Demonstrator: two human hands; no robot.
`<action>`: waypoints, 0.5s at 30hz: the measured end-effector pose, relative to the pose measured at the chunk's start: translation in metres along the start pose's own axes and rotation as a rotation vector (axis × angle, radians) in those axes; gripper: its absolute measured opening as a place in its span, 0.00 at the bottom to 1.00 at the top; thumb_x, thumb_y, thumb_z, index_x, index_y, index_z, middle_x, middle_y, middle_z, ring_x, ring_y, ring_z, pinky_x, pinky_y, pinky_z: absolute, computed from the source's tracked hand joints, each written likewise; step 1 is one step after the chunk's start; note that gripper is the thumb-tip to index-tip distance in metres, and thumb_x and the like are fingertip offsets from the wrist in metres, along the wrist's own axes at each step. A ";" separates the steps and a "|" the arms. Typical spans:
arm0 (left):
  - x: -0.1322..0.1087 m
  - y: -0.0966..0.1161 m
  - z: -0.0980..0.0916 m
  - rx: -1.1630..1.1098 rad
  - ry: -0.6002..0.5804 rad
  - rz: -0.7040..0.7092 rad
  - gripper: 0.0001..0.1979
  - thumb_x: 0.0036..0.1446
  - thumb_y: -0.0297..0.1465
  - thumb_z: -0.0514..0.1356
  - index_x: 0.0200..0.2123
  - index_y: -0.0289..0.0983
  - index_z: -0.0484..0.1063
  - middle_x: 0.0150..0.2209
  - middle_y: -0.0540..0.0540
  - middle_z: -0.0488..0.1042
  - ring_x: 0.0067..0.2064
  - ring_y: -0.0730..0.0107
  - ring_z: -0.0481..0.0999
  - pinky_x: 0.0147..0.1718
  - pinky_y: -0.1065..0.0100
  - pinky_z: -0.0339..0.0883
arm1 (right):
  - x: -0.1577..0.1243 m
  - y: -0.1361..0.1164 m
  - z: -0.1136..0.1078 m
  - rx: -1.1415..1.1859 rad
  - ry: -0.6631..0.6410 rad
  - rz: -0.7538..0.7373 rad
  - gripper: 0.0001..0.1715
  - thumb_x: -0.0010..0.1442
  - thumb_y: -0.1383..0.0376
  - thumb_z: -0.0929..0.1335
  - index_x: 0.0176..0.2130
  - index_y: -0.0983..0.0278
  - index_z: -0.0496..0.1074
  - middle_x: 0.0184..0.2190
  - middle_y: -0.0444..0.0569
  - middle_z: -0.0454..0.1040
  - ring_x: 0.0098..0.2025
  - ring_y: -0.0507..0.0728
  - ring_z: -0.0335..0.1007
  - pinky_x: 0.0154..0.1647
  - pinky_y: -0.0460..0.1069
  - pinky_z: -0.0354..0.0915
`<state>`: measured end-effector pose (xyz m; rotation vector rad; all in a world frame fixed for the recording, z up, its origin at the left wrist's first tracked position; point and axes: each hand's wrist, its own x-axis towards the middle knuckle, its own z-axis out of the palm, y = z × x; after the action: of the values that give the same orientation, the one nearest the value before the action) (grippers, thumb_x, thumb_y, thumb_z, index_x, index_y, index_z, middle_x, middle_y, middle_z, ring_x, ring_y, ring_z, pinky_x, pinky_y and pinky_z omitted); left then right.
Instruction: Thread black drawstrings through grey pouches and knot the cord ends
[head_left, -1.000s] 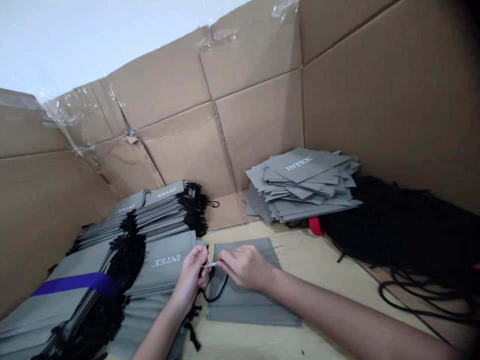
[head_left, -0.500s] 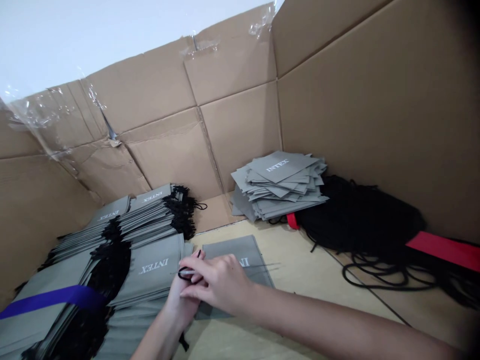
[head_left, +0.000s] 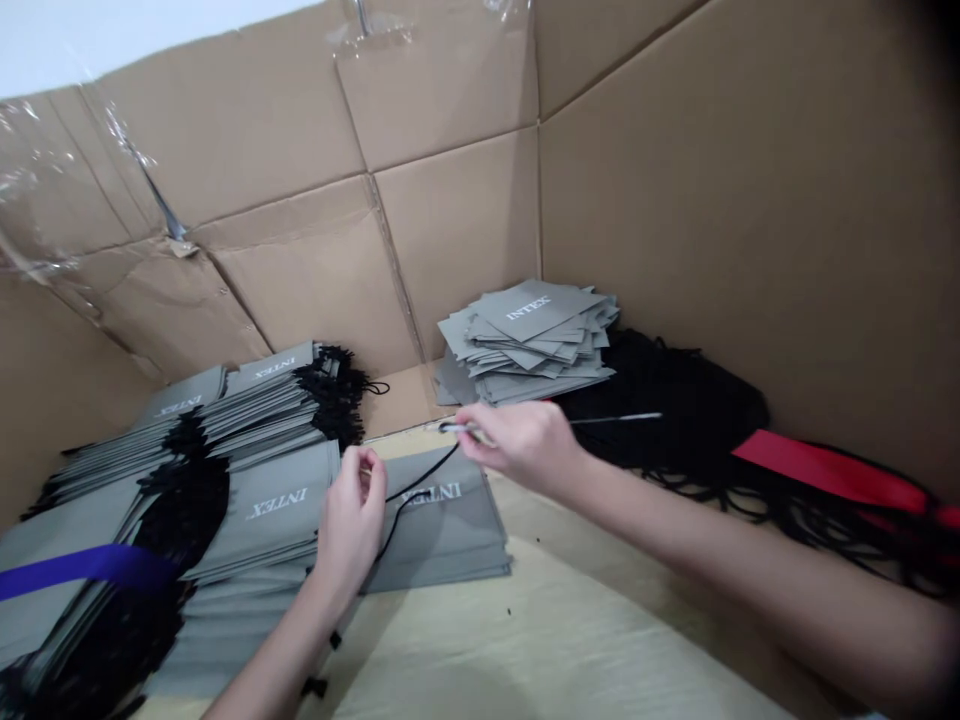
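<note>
Thin metal rod [head_left: 615,419] near-horizontal, long end pointing frame-right, pinched tight in R hand [head_left: 525,445]. Black cord [head_left: 420,482] runs from rod down-left over grey bag [head_left: 442,525] to L hand [head_left: 351,530], curled; hold on cord unclear.

Two hands [head_left: 349,530], one black drawstring [head_left: 420,480] and one thin rod [head_left: 615,418] show. The gray bags [head_left: 450,550] carry five readable white INTEX logos [head_left: 277,503], beside one purple strap [head_left: 90,565] and one red strap [head_left: 817,468].
</note>
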<state>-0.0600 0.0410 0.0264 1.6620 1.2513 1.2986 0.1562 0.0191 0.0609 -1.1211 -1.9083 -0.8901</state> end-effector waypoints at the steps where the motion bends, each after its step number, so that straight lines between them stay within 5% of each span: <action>1: -0.002 0.004 -0.003 0.156 0.047 0.182 0.04 0.52 0.32 0.56 0.31 0.39 0.65 0.29 0.50 0.66 0.30 0.69 0.65 0.29 0.71 0.59 | -0.003 0.015 -0.004 -0.055 -0.050 -0.015 0.15 0.62 0.62 0.59 0.33 0.63 0.71 0.17 0.41 0.71 0.19 0.49 0.65 0.21 0.46 0.49; 3: -0.010 0.010 -0.003 0.407 -0.049 0.515 0.04 0.55 0.27 0.53 0.34 0.38 0.65 0.33 0.46 0.67 0.37 0.64 0.65 0.37 0.66 0.59 | -0.014 0.040 -0.008 -0.135 -0.180 -0.073 0.16 0.64 0.64 0.57 0.34 0.64 0.70 0.19 0.44 0.72 0.22 0.50 0.66 0.21 0.46 0.49; 5: -0.021 0.015 0.004 0.570 -0.342 0.703 0.08 0.56 0.24 0.48 0.35 0.37 0.65 0.33 0.44 0.68 0.38 0.62 0.64 0.39 0.64 0.59 | -0.029 0.055 -0.009 -0.171 -0.349 -0.195 0.14 0.64 0.66 0.56 0.34 0.65 0.68 0.20 0.45 0.71 0.21 0.51 0.64 0.20 0.46 0.47; 8: -0.030 0.020 0.021 0.671 -0.665 0.616 0.07 0.58 0.27 0.50 0.37 0.38 0.67 0.34 0.45 0.70 0.39 0.62 0.65 0.38 0.64 0.59 | -0.053 0.058 -0.004 -0.136 -0.560 -0.393 0.11 0.61 0.74 0.57 0.34 0.65 0.66 0.23 0.45 0.70 0.21 0.51 0.62 0.20 0.47 0.47; 11: -0.026 0.020 0.036 0.655 -0.745 0.440 0.12 0.52 0.38 0.60 0.39 0.40 0.68 0.38 0.46 0.72 0.42 0.60 0.66 0.38 0.64 0.59 | -0.069 0.049 0.006 -0.101 -0.588 -0.426 0.12 0.59 0.76 0.58 0.39 0.64 0.65 0.31 0.47 0.73 0.22 0.51 0.63 0.20 0.47 0.48; 15: -0.017 0.011 0.046 0.648 -0.839 0.411 0.20 0.42 0.42 0.67 0.38 0.40 0.70 0.40 0.47 0.71 0.43 0.59 0.66 0.41 0.63 0.59 | -0.077 0.040 0.016 -0.011 -0.595 -0.427 0.12 0.60 0.75 0.57 0.41 0.65 0.64 0.46 0.51 0.69 0.22 0.47 0.64 0.19 0.46 0.50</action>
<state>-0.0139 0.0239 0.0189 2.6315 0.8444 0.2395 0.2155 0.0177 -0.0047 -1.0804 -2.7066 -0.8449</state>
